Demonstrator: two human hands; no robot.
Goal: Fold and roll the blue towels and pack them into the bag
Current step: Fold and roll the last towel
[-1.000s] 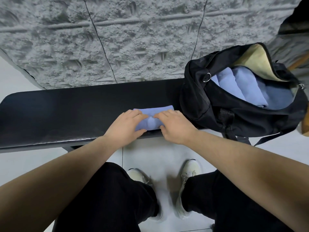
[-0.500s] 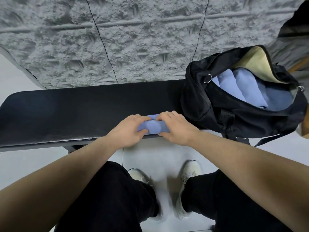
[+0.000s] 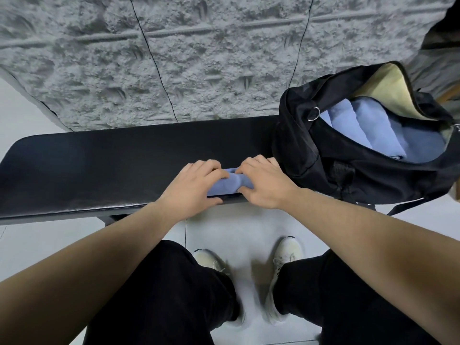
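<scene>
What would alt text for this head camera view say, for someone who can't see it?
Seen from above, a person's left hand and right hand grip a partly rolled blue towel at the near edge of a black bench. At the right stands an open black bag holding rolled blue towels.

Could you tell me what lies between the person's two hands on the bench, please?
In the head view, the rolled blue towel lies between left hand and right hand; both grip it.
</scene>
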